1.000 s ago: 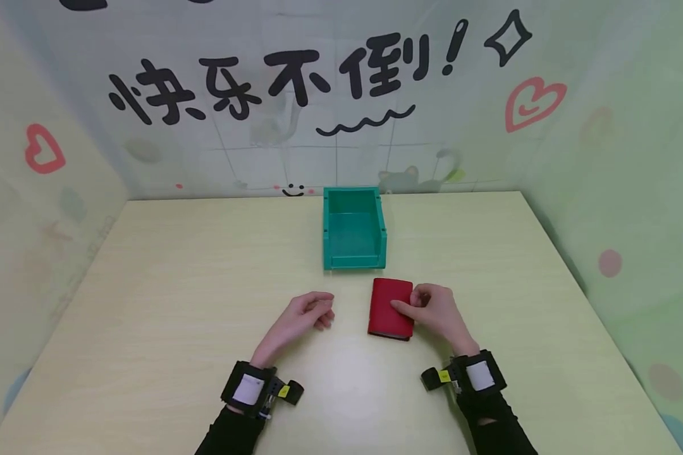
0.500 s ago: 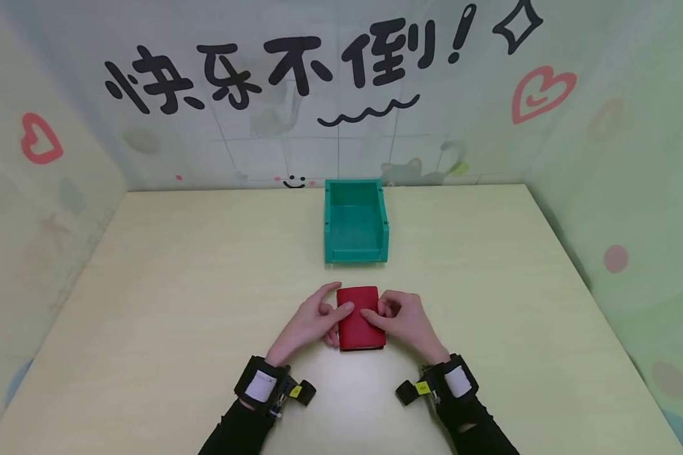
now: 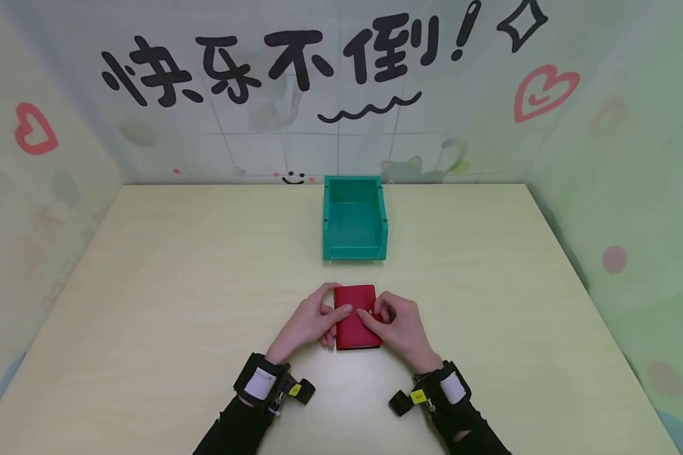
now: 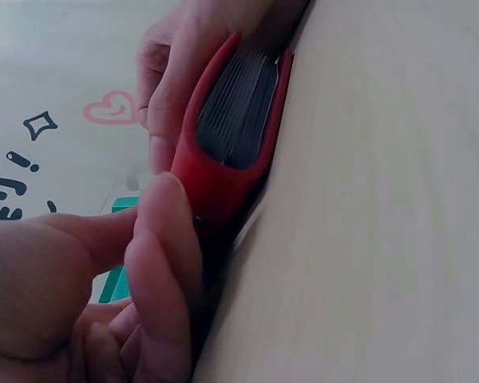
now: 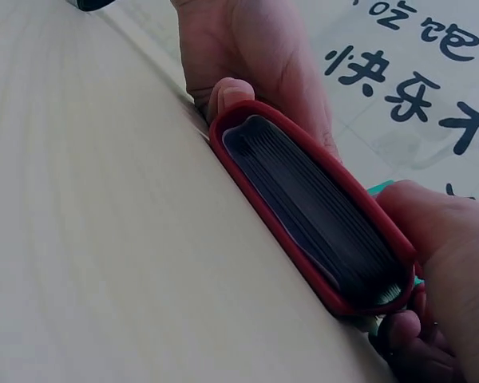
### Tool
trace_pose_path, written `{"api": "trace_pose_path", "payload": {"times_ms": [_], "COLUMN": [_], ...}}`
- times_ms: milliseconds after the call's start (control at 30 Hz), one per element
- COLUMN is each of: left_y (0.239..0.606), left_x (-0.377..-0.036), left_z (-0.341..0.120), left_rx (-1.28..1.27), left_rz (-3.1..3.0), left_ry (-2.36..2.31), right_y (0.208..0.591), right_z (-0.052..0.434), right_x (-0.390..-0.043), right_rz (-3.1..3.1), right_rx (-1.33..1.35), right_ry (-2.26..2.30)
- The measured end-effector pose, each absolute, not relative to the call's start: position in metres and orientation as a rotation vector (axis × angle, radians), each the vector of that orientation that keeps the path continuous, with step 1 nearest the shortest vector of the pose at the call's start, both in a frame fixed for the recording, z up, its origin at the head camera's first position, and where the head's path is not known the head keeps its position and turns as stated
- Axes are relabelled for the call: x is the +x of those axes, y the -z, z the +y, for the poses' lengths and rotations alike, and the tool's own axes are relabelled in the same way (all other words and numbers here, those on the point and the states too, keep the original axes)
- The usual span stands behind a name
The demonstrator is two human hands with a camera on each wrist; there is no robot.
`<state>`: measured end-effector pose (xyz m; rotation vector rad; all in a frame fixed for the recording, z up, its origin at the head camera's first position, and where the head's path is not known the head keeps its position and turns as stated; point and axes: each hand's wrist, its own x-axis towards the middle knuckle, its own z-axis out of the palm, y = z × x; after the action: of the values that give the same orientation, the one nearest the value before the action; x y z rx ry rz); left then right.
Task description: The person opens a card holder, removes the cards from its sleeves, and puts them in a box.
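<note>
One red booklet (image 3: 355,330) is seen a little below the centre of the head view, and by two hands it is held. By the left hand (image 3: 312,321) the left side of the booklet is gripped, with the thumb laid on the cover. By the right hand (image 3: 404,325) the right side is pinched, with the thumb also on the cover, so two thumbs can be counted there. Whether the booklet fully touches the table (image 3: 205,272) cannot be told. In the right wrist view many thin dark leaves (image 5: 307,207) are shown at the end of the booklet; their exact number cannot be counted.

One green bin (image 3: 355,254) is placed at the upper centre, just beyond the booklet and apart from it. Two black wrist straps are worn, one on each arm: the left strap (image 3: 248,378) at lower left of centre, the right strap (image 3: 463,380) at lower right of centre.

On the walls, in the upper part of the frame, four large black characters (image 3: 294,38) and one exclamation mark (image 3: 467,25) are printed. Two red hearts are also seen, the left heart (image 3: 38,149) at upper left and the right heart (image 3: 520,104) at upper right.
</note>
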<state>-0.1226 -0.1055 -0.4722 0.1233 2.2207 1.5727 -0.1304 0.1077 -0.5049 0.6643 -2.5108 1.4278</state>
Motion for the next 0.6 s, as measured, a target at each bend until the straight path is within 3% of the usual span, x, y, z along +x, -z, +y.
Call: {"api": "trace_pose_path", "payload": {"times_ms": [600], "left_y": [0.4689], "left_x": [-0.1227], "left_z": [-0.0957], "left_rx": [0.093], "left_rz": [2.288], "left_ry": [-1.518], "right_y": [0.5044], "right_z": [0.1093], "right_x": [-0.1252], "right_rz": [-2.533], "right_rx": [0.821], "right_ry": [-1.173]}}
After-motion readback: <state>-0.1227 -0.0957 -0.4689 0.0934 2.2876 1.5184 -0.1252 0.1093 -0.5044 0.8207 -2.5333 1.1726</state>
